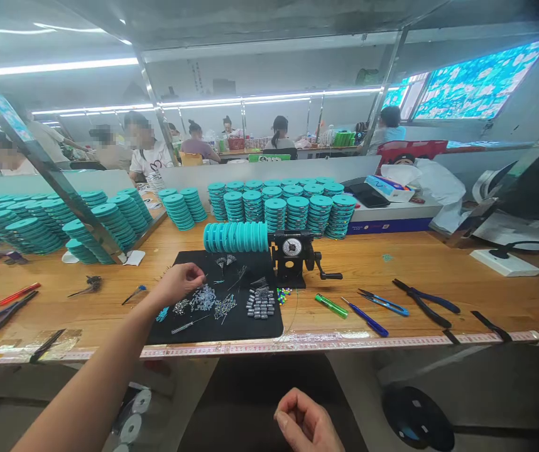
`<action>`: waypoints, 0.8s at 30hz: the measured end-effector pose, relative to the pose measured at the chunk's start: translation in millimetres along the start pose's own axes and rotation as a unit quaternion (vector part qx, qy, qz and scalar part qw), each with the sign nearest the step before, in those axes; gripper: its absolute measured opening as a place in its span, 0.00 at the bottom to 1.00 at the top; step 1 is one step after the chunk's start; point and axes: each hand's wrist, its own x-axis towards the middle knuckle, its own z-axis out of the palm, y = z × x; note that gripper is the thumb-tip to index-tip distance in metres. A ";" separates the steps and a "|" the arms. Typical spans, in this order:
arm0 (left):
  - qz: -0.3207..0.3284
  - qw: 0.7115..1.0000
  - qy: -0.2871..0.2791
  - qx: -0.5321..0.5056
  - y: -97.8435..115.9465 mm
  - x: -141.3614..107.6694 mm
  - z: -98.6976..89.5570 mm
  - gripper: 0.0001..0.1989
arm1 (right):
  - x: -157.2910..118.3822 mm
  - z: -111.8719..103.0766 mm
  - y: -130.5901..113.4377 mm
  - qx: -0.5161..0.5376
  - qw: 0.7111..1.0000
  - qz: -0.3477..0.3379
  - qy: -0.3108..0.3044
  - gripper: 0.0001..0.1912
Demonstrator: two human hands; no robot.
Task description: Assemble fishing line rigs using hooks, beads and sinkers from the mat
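My left hand (181, 282) reaches over the left part of a black mat (245, 329), thumb and fingertips pinched together. Anything in that pinch is too small to make out. Just beside it lie a pile of small pale translucent pieces (204, 297), tiny silvery parts (181, 306) and fine wire-like pieces (225, 306). Grey cylindrical weights (261, 303) sit at the mat's right. Low in front of the bench, away from the tabletop, my right hand (308, 419) is closed with curled fingers; whatever it may hold is hidden.
Behind the mat stands a black hand-crank winder (292, 251) carrying a row of teal spools (235, 237). More spools are stacked (275, 215) at the back. Rightward lie a green tube (330, 306), a blue-handled tool (368, 319), tweezers (385, 302) and pliers (424, 304). People sit at far benches.
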 end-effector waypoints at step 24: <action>-0.238 0.664 -0.232 -0.670 111.1 -187.4 146.9 0.16 | -28.5 7.3 -24.3 -0.042 0.975 -0.205 0.080 0.10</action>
